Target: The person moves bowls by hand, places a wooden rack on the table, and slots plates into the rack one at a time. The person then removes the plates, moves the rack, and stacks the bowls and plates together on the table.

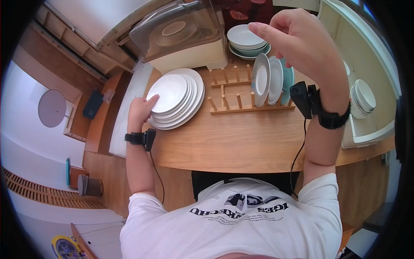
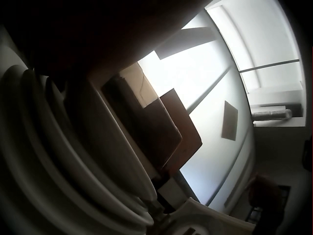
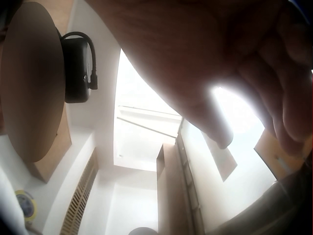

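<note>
White plates (image 1: pixel 170 93) lie stacked on the left of the table. My left hand (image 1: pixel 141 113) grips their left edge, thumb on the top plate and fingers at the side, partly hidden. Plate rims (image 2: pixel 112 142) fill the left of the left wrist view, under a dark shape. My right hand (image 1: pixel 302 45) is raised near the white bowls (image 1: pixel 246 35), fingers loosely bent and nothing visible in it. In the right wrist view, a gap separates thumb and fingers of that hand (image 3: pixel 210 58). A wooden rack (image 1: pixel 239 110) holds several upright plates (image 1: pixel 261 80).
A cream container with a clear brown lid (image 1: pixel 172 36) stands behind the stacked plates. At the right, small white bowls (image 1: pixel 364 96) sit in a cream rack or cabinet (image 1: pixel 379 125). The wooden table (image 1: pixel 233 144) has its front edge close to my body.
</note>
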The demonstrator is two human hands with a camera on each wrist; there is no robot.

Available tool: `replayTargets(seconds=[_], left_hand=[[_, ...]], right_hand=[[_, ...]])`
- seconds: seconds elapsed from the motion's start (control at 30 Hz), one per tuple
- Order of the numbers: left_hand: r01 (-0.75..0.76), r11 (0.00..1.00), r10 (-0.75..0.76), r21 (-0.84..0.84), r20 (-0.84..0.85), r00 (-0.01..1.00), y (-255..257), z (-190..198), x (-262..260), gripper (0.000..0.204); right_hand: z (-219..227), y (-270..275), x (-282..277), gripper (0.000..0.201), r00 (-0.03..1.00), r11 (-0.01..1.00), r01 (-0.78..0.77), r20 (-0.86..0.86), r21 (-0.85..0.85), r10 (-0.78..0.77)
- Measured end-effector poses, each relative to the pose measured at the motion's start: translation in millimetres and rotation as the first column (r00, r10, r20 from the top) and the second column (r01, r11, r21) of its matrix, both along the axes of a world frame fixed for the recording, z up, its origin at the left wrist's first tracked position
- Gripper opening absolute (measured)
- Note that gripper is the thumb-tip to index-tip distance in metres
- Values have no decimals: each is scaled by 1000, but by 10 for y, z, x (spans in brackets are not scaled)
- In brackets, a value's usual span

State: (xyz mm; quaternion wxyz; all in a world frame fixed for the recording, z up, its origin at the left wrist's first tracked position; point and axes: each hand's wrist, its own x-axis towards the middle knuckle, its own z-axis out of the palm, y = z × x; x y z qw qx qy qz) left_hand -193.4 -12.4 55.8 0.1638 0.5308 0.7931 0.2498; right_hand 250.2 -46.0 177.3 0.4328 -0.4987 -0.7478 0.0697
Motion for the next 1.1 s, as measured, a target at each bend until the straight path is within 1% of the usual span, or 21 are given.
replayTargets(seconds=[0.13,0.23,0.27,0.33,0.37,0.43,0.47,0.53,0.57,0.67,0.77,0.87,0.9,0.97,1.0,1.03,1.07,1.1], left_hand=[[51,998,-56,-33,-157,986,-19,11,42,63],[53,997,-66,-62,-231,971,-11,1,55,68],[48,997,-64,-68,-253,965,-10,-5,61,69],[19,997,-46,-75,-386,921,-39,27,117,71],[3,997,-36,-75,-449,893,-51,62,158,72],[9,1000,-18,-21,-495,869,-67,159,275,72],[11,1000,-7,5,-515,857,-92,223,359,72],[104,994,-83,23,-441,894,-154,436,613,70],[147,989,-122,34,-402,908,-185,551,758,68],[300,945,-266,130,-227,937,-255,832,1164,64],[445,873,-435,202,-94,896,-277,1040,1504,51],[567,773,-608,285,78,790,-183,1086,1718,52],[589,770,-626,245,109,772,-150,1100,1759,52],[595,774,-623,215,93,777,-82,1078,1802,49],[597,777,-621,199,85,779,-44,1058,1818,49],[596,771,-627,225,106,771,7,1020,1810,51],[593,767,-632,247,128,764,67,974,1776,54],[587,764,-635,269,149,758,117,949,1738,56]], right_hand=[[-63,146,3,50,1000,998,-14,-29,-64,12],[-42,322,2,49,986,957,96,159,-275,-53],[-95,417,4,48,974,947,134,214,-290,-73],[-241,589,-29,46,940,926,211,324,-313,-105],[-277,620,-33,44,928,916,213,364,-341,-80],[-317,662,-60,40,898,893,218,440,-394,-25],[-362,691,-82,37,892,889,214,452,-406,-8],[-455,745,-139,33,878,879,203,477,-431,32],[-469,732,-171,23,875,891,204,484,-406,21],[-465,712,-263,14,833,897,198,551,-396,59],[-569,778,-316,12,842,947,132,537,-294,49],[-435,710,-306,14,846,975,156,531,-159,-49],[-414,731,-244,16,867,988,139,491,-65,-89],[-367,749,-100,21,903,987,109,402,121,-149],[-324,731,-23,23,954,994,83,282,74,-101],[-203,629,20,26,987,998,49,154,29,-53],[-141,577,54,29,1000,1000,8,20,-13,-8],[-184,676,136,29,997,992,-77,21,103,75]])
